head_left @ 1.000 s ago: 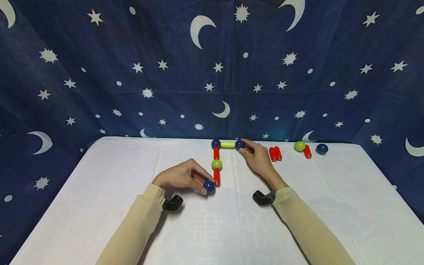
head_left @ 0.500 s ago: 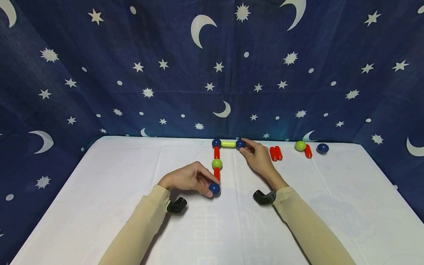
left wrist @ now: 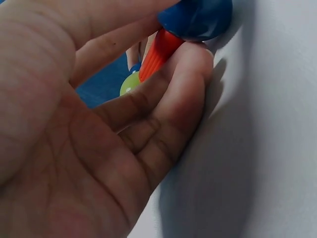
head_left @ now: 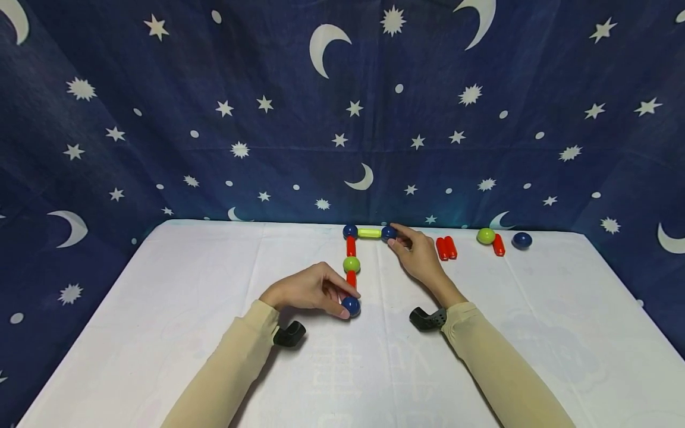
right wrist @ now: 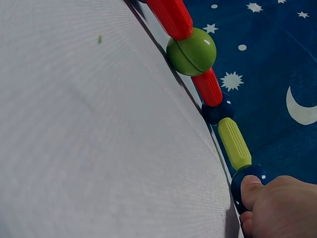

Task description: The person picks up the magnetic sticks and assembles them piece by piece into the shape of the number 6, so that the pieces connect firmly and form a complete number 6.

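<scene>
My left hand (head_left: 316,289) pinches a blue ball (head_left: 351,307) between thumb and fingers at the near end of a red rod (head_left: 351,278); in the left wrist view the ball (left wrist: 203,20) touches that rod (left wrist: 159,53). Beyond the rod come a green ball (head_left: 351,265), a second red rod (head_left: 351,246) and a blue corner ball (head_left: 350,232). From the corner a yellow-green rod (head_left: 369,233) runs right to another blue ball (head_left: 388,233). My right hand (head_left: 420,255) pinches this end ball, its thumb on it in the right wrist view.
Right of my right hand, two red rods (head_left: 446,248) lie side by side. Farther right are a green ball (head_left: 486,236) touching a red rod (head_left: 499,244), and a blue ball (head_left: 521,241). A starry dark-blue cloth (head_left: 289,166) hangs behind the white table (head_left: 214,261).
My left hand has moved right and slightly nearer me with its blue ball, from beside the lower red rod to its near end. The right hand stays on its ball.
</scene>
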A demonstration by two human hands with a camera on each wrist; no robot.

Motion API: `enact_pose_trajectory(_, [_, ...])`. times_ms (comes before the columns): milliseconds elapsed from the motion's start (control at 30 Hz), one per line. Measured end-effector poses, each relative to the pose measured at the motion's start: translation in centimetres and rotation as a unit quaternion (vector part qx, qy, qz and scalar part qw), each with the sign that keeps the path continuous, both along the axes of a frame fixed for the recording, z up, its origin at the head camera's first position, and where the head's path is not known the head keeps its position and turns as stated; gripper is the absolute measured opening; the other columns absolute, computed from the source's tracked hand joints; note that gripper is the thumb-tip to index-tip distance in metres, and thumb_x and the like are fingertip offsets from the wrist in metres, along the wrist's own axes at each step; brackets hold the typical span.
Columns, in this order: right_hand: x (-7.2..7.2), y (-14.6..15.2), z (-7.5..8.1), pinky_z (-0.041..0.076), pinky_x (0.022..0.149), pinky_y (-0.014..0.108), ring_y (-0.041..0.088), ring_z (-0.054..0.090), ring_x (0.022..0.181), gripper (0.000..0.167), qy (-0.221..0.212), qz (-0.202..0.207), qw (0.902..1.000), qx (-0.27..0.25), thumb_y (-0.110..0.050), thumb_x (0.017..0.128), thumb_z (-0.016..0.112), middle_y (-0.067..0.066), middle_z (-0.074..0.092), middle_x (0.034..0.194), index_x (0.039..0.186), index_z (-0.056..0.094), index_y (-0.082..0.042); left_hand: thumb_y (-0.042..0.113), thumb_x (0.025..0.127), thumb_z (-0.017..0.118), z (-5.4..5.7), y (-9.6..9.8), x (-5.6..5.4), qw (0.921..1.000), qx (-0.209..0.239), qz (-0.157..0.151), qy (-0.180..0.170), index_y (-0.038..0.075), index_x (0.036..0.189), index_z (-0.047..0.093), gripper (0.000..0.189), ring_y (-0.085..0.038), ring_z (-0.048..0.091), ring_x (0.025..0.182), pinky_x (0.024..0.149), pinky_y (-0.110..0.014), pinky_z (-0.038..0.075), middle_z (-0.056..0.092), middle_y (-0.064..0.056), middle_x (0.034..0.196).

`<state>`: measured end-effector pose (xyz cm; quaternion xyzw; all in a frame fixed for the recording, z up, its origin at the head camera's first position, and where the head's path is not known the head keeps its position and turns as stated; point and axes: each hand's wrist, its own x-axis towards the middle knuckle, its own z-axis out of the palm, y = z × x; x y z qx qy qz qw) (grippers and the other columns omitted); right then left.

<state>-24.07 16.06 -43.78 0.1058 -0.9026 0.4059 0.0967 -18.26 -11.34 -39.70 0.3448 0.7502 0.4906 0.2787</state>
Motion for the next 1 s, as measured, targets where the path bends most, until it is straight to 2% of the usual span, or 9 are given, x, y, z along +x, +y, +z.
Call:
enact_pose_trajectory(167, [0.0,0.1,-0.1,0.053,0.086,0.04,0.027,0.058,0.089,0.044,-0.004,0.001,1.0,0.0,-0.013,0.098,0.068,0.012,0.065,0.097,0.141,0.06,-0.006,0.002,0.079,0.086,0.1,0.2,0.2,0.9999,-0.002,0.008,-0.009,0.001,0.113,0.077,0.035,-0.013,0.059,0.066,0.06,-0.02,0.048,0.074,-0.007,0.085])
enact_pose_trajectory(367, [0.1,0.1,0.1,0.052,0.086,0.04,0.027,0.058,0.089,0.044,-0.001,0.004,1.0,0.001,-0.012,0.098,0.069,0.013,0.065,0.096,0.141,0.06,-0.006,0.003,0.081,0.085,0.3,-0.1,0.0,0.9999,0.001,-0.008,-0.008,0.0,0.117,0.075,0.038,-0.014,0.061,0.07,0.063,-0.021,0.05,0.074,-0.008,0.088])
enact_pose_trajectory(433, [0.1,0.0,0.1,0.052,0.086,0.04,0.027,0.058,0.09,0.044,0.0,0.005,1.0,0.001,-0.012,0.098,0.069,0.013,0.065,0.097,0.141,0.06,-0.006,0.002,0.082,0.084,0.4,-0.4,-0.2,0.9999,0.004,-0.004,-0.009,-0.001,0.12,0.074,0.039,-0.016,0.062,0.073,0.066,-0.023,0.052,0.074,-0.009,0.089])
enact_pose_trajectory(500, [0.1,0.0,0.1,0.052,0.086,0.04,0.027,0.058,0.09,0.044,0.0,0.005,1.0,0.002,-0.012,0.098,0.069,0.013,0.065,0.098,0.141,0.06,-0.006,0.0,0.084,0.081,0.4,-0.7,-0.4,0.9998,0.008,0.016,-0.003,0.0,0.121,0.073,0.038,-0.018,0.064,0.076,0.069,-0.024,0.053,0.074,-0.009,0.091])
enact_pose_trajectory(600, [0.1,0.0,0.1,0.052,0.086,0.04,0.027,0.058,0.09,0.044,-0.002,0.006,1.0,0.001,-0.012,0.098,0.069,0.013,0.065,0.098,0.141,0.06,-0.006,-0.001,0.087,0.077,0.1,-0.9,-0.7,0.9969,0.014,0.074,0.025,0.001,0.121,0.074,0.034,-0.02,0.065,0.077,0.071,-0.026,0.054,0.075,-0.008,0.094])
enact_pose_trajectory(700, [0.1,0.0,0.1,0.051,0.085,0.04,0.027,0.058,0.09,0.044,-0.002,0.007,1.0,0.0,-0.012,0.098,0.069,0.013,0.065,0.097,0.141,0.06,-0.006,0.005,0.092,0.075,-0.3,-0.6,-0.9,0.987,0.008,0.141,0.077,0.005,0.123,0.073,0.032,-0.021,0.063,0.079,0.071,-0.028,0.052,0.072,-0.007,0.098])
enact_pose_trajectory(800, [0.1,0.0,0.1,0.051,0.085,0.039,0.027,0.057,0.09,0.044,-0.002,0.006,1.0,0.002,-0.012,0.098,0.069,0.013,0.064,0.097,0.141,0.06,-0.006,0.016,0.095,0.073,-0.9,0.0,-0.9,0.9741,-0.013,0.19,0.121,0.009,0.132,0.069,0.038,-0.021,0.059,0.084,0.074,-0.031,0.049,0.066,-0.009,0.105])
enact_pose_trajectory(900, [0.1,0.0,0.1,0.051,0.085,0.039,0.027,0.057,0.09,0.044,-0.002,0.004,1.0,0.004,-0.012,0.098,0.069,0.013,0.064,0.097,0.141,0.06,-0.006,0.022,0.097,0.072,-1.4,0.8,-0.8,0.965,-0.032,0.215,0.147,0.011,0.14,0.063,0.045,-0.021,0.058,0.091,0.079,-0.033,0.05,0.06,-0.01,0.11])
enact_pose_trajectory(1000, [0.1,-0.1,0.1,0.051,0.085,0.039,0.027,0.057,0.09,0.044,-0.003,0.003,1.0,0.002,-0.013,0.098,0.069,0.013,0.064,0.097,0.141,0.06,-0.006,0.024,0.097,0.071,-1.7,1.6,-0.7,0.9593,-0.044,0.23,0.157,0.011,0.139,0.063,0.045,-0.021,0.057,0.091,0.08,-0.034,0.05,0.059,-0.008,0.11])
